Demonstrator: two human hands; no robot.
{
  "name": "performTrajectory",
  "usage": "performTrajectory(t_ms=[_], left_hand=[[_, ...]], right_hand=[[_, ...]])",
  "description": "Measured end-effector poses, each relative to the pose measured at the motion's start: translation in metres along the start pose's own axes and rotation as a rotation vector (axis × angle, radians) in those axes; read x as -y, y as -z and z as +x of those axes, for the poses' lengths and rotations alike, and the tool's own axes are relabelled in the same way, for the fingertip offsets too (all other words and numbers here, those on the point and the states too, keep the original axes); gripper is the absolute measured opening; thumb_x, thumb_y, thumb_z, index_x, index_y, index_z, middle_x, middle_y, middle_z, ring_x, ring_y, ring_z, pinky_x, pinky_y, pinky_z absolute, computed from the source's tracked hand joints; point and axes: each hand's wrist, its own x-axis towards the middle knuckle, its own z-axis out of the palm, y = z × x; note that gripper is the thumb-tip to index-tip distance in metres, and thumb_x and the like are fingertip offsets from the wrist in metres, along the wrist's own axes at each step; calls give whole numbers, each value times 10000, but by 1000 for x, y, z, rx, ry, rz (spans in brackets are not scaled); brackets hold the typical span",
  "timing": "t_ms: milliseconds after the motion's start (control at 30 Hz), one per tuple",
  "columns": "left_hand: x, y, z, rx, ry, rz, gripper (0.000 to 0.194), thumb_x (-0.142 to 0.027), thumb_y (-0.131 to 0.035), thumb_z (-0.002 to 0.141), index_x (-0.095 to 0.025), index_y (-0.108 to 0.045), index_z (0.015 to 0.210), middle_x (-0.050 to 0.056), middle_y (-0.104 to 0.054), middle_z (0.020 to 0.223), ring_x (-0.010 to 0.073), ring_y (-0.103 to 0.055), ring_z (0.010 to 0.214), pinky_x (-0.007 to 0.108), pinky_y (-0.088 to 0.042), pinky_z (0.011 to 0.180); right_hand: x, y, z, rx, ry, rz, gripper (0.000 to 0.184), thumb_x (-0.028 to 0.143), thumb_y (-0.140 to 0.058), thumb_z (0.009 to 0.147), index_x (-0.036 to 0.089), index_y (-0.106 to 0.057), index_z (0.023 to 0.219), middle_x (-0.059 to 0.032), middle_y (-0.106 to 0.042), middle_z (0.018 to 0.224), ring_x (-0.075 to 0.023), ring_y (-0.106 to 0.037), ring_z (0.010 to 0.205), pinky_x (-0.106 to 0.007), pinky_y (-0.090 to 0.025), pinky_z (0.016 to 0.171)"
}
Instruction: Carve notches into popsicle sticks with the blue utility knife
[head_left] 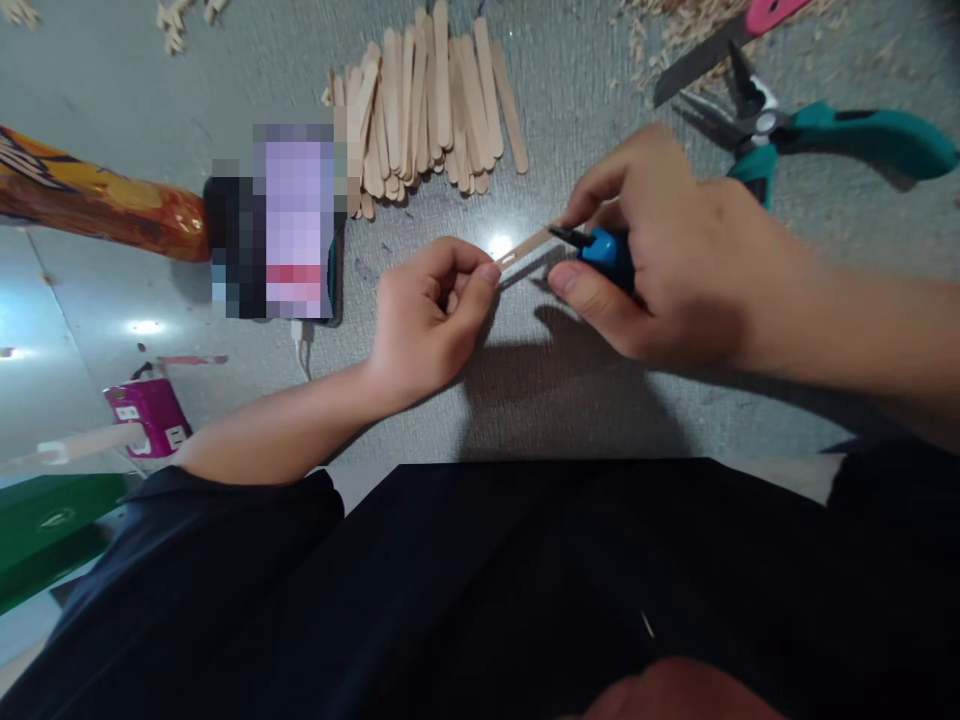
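Observation:
My left hand [439,315] is closed, its thumb and finger pinching one end of a wooden craft stick [529,244]. The stick slants up to the right, and a small pale oval mark or slot shows near the pinched end. Curled round a small blue tool with a black pointed tip [611,255], my right hand [667,250] is closed too. The tool's tip lies close to the stick's far end, by my right index finger; most of its body is hidden in the palm, so its exact kind is unclear.
Several craft sticks [427,100] lie in a fanned pile. Teal-handled pliers [847,140] and a pink-handled saw [705,70] sit at upper right among wood shavings. On the left are a blurred phone [337,270] on a cable, an orange wrapped tube [97,205] and a purple power strip [150,412].

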Motion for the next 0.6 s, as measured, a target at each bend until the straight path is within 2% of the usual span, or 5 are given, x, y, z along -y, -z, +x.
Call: performTrajectory(t_ms=[100, 200, 367, 500, 600], left_hand=[[2, 0, -2, 0, 26, 11, 391, -570, -778, 1170, -250, -780, 946, -28, -569, 645, 111, -451, 545, 337, -325, 509], [1, 0, -3, 16, 64, 43, 401, -588, -766, 1170, -250, -770, 954, -32, -597, 643, 111, -481, 528, 318, -342, 503], [-6, -1, -2, 33, 33, 154, 338, -482, -789, 1152, -235, -765, 922, -30, -634, 652, 115, -549, 548, 297, -434, 534], [-8, -1, -1, 31, -23, 223, 287, -401, -777, 1148, -243, -764, 909, -39, -626, 647, 113, -553, 549, 290, -459, 549], [-5, 1, -1, 40, -98, 268, 231, -331, -766, 1113, -248, -782, 898, -37, -650, 653, 112, -546, 543, 297, -464, 559]], right_hand=[[-4, -5, -1, 52, -18, -82, 350, 501, -789, 1109, 282, -587, 1294, 1, -590, 845, -190, -391, 603, -403, -171, 618], [-8, -8, 2, 120, -3, -186, 404, 534, -846, 1064, 274, -627, 1282, 10, -589, 790, -191, -505, 602, -396, -117, 596], [-8, -6, 8, 291, 60, -483, 449, 586, -608, 1152, 259, -626, 1458, -83, -835, 1090, -280, -680, 743, -396, -195, 634], [-5, -5, 11, 353, 15, -523, 473, 591, -603, 1148, 279, -638, 1502, -82, -860, 1120, -309, -729, 818, -391, -284, 679], [1, -3, 14, 399, -32, -541, 462, 593, -612, 1161, 263, -631, 1484, -106, -865, 1140, -324, -742, 843, -387, -280, 696]])
